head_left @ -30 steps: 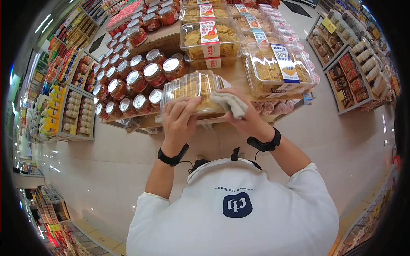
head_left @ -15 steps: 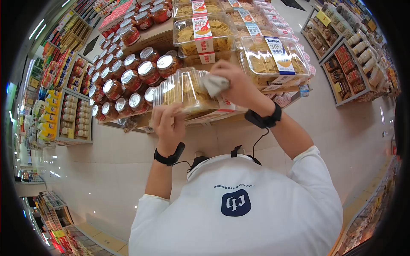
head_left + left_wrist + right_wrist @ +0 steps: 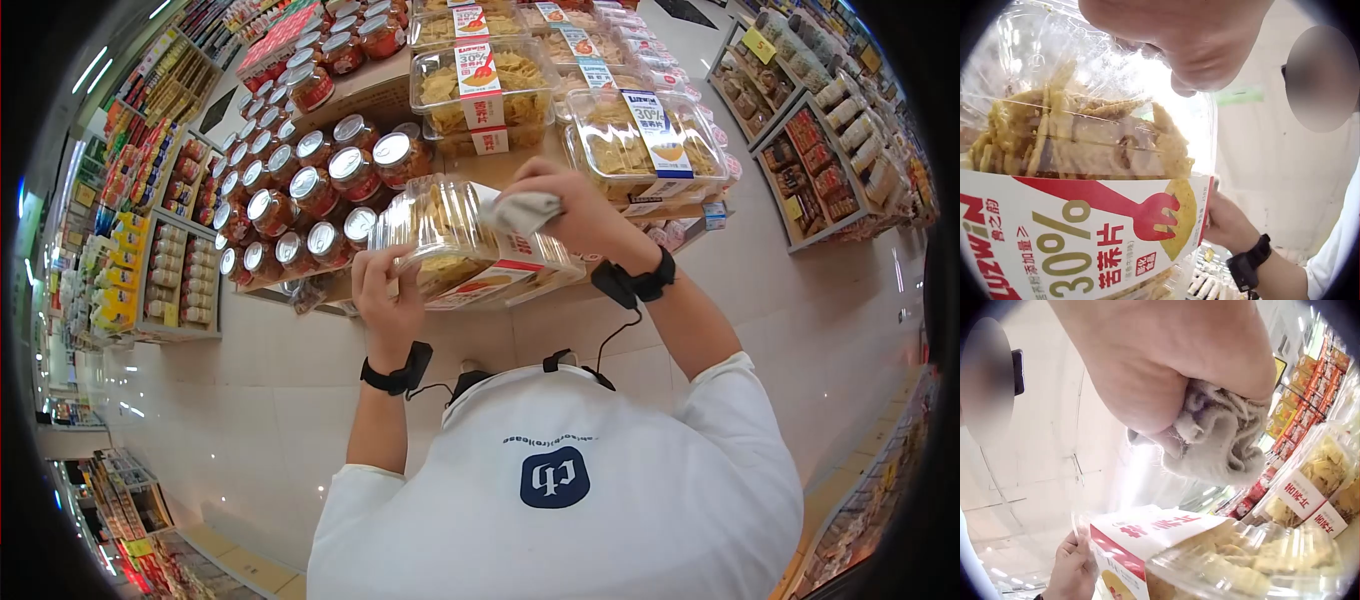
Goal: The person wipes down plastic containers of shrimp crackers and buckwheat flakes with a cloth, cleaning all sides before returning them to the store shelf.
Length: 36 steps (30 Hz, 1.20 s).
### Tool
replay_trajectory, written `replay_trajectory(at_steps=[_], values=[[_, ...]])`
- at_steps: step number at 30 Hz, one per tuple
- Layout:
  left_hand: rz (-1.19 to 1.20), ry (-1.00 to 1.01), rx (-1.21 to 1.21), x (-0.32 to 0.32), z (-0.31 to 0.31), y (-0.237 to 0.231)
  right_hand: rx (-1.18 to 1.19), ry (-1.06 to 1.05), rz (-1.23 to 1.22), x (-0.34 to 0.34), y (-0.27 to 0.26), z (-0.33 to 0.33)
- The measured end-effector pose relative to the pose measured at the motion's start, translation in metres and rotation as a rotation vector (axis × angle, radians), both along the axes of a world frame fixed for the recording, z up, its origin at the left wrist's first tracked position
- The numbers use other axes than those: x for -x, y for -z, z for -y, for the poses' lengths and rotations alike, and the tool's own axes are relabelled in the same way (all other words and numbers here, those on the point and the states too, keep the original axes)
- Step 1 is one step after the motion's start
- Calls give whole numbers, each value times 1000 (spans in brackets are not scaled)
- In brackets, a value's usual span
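Note:
A clear plastic box of chips (image 3: pixel 440 225) with a white and red paper band is tilted at the front of the display, its banded side facing the person. My left hand (image 3: pixel 388 300) grips the box's left end, fingers over the rim. In my right hand (image 3: pixel 575 210) is a bunched grey-white cloth (image 3: pixel 527 212), held over the box's right part beside the band. The right wrist view shows the cloth (image 3: pixel 1222 440) crumpled under curled fingers, above the box's paper band (image 3: pixel 1154 528). Close up in the left wrist view, the band (image 3: pixel 1091 231) carries a "30%" print.
Jars with silver lids (image 3: pixel 310 185) stand in rows left of the box. Stacked chip boxes (image 3: pixel 480 85) sit behind it, and another box with a blue-edged label (image 3: pixel 645 140) is at the right. Shelves (image 3: pixel 815 150) line the right side; tiled floor (image 3: pixel 560 330) lies below the display.
The box has tipped so that its banded side shows toward the person. The left hand has shifted left and down with its end; the right hand has moved the cloth across the box's right part.

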<state>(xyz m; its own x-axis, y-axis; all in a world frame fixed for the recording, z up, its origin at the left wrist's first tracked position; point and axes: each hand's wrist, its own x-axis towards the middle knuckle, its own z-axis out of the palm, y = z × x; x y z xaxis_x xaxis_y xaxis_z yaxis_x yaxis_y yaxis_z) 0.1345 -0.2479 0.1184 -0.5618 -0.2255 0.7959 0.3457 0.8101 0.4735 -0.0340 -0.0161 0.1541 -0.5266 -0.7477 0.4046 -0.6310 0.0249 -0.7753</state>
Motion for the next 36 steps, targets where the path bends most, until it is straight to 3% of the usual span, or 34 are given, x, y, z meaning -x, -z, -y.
replay_trajectory(at_steps=[2, 4, 8, 12, 14, 16, 17, 18, 20, 22, 24, 25, 30, 32, 34, 36], values=[[36, 2, -80, -5, 5, 5, 58, 111, -72, 9, 21, -13], [55, 0, -108, -11, 9, 9, 81, 263, 11, 8, 32, -25], [12, 0, -163, -12, 13, 14, 90, 65, -55, -34, 36, -14], [31, 152, -59, -15, 6, 12, 88, 56, -170, -28, 31, 12], [30, 190, -16, -15, 1, 10, 110, 99, -101, -11, 32, 21], [27, 79, -84, -14, -2, 11, -85, 73, 288, -6, 14, 24], [20, 85, -82, -12, -1, 13, -234, 65, 348, -19, -3, 17], [17, 57, -75, -11, 2, 15, -234, 65, 339, -23, 3, 13], [19, 17, -69, -13, 10, 22, -108, -325, 234, -28, 24, 0], [38, 6, -23, -18, 15, 28, -140, -398, 197, -29, 29, -15], [52, -4, -77, -24, 19, 32, -277, -129, 164, -22, 47, -26], [55, -9, -129, -24, 21, 33, -277, -22, 275, -18, 51, -29], [13, -39, -122, -24, 34, 33, -210, 84, -37, -13, 69, -35], [-26, -16, -313, -22, 35, 33, -154, 89, -104, -19, 61, -32], [-32, 25, -347, -21, 37, 38, -146, 222, -333, -19, 55, -32], [-43, 60, -380, -22, 43, 44, -105, 212, -384, -13, 57, -31]])
